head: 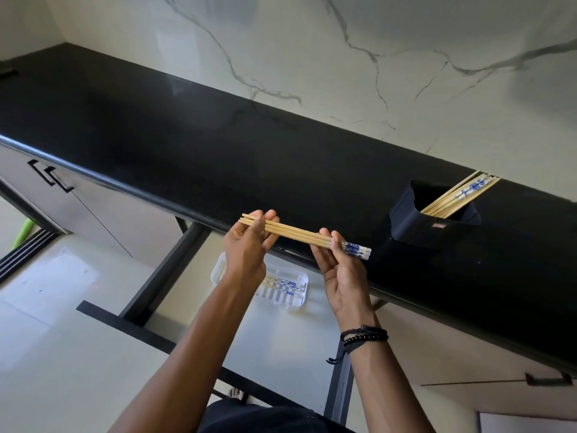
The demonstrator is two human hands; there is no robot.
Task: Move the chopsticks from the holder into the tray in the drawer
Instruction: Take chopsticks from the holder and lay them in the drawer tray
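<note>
Both hands hold a bundle of wooden chopsticks (299, 235) with blue-and-white ends, level above the counter's front edge. My left hand (248, 245) grips the plain tips; my right hand (338, 270) pinches the bundle near the patterned ends. Below them, a white slotted tray (218, 270) lies in the open drawer (281, 339) with a few chopsticks (285, 287) in it, partly hidden by my left wrist. To the right, a dark holder (437, 228) on the counter has several more chopsticks (459, 195) leaning out of it.
The black countertop (187, 145) runs from far left to near right under a white marble wall (312, 57). The drawer's black frame (162, 270) sticks out toward me. Cabinet doors with black handles (51, 176) are at the left; pale floor lies below.
</note>
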